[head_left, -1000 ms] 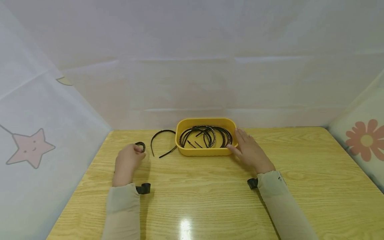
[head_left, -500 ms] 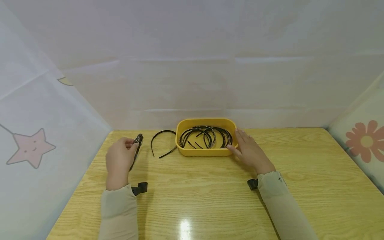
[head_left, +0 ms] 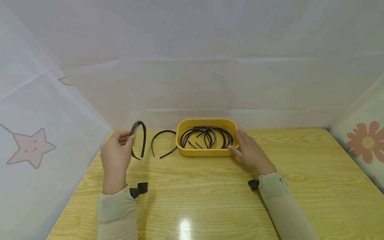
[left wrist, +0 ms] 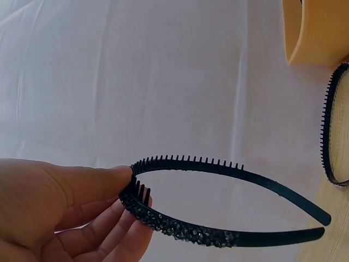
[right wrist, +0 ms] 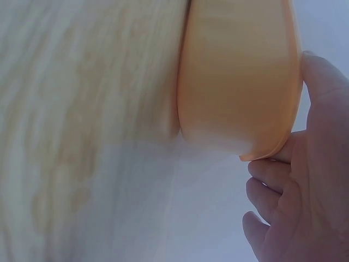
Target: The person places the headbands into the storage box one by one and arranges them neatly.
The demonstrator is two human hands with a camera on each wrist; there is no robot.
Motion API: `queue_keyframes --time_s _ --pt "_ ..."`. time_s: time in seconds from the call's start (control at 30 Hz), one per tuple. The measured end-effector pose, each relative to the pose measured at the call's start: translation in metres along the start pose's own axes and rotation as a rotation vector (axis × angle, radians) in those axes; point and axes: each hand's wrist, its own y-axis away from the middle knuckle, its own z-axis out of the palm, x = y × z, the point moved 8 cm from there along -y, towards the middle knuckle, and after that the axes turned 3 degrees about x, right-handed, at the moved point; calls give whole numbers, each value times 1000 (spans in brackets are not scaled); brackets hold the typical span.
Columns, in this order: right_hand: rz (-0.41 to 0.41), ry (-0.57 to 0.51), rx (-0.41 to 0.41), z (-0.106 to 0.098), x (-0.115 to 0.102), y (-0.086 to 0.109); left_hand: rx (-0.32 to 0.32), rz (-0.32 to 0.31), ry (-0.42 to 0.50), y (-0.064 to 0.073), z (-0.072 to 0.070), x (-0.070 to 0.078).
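My left hand (head_left: 115,160) pinches a black headband (left wrist: 191,233) between thumb and fingers. The headband is toothed inside and crusted with sparkly stones along its outer side. It is held up off the table at the left, its two ends pointing away from the hand in the left wrist view. My right hand (head_left: 252,154) rests against the right end of a yellow box (head_left: 207,152), fingers extended along its side and thumb by the front rim. Inside the box lie several dark headbands (head_left: 229,136), overlapping one another.
Another black headband (head_left: 164,131) lies on the wooden table (head_left: 192,186) just left of the box, one end close to its wall. A pale sheet (head_left: 192,83) hangs behind the table and down both sides.
My left hand has moved left and raised the headband, turning it from mostly hidden to an upright loop. The right hand and the box stay in place.
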Motion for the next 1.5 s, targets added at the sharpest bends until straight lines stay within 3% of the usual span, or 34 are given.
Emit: queue_keyframes --time_s 0.23,0.4,0.6,0.73,1.0,1.3,1.5 --pt "-10 -2 6 0 -1 0 67 24 128 3 -4 8" --pt "-13 3 7 0 0 0 55 -7 269 2 2 9" --pt "-12 23 5 1 2 -1 -57 -115 538 -1 22 4" --pt "-15 27 2 2 3 -2 -134 -163 661 -1 37 6" --pt "-9 18 -3 3 3 -3 -177 -175 814 2 55 10" --pt "-21 19 6 4 2 -3 -260 -236 940 7 82 7" --pt "-18 34 4 1 0 -2 -283 -284 1020 10 105 8"
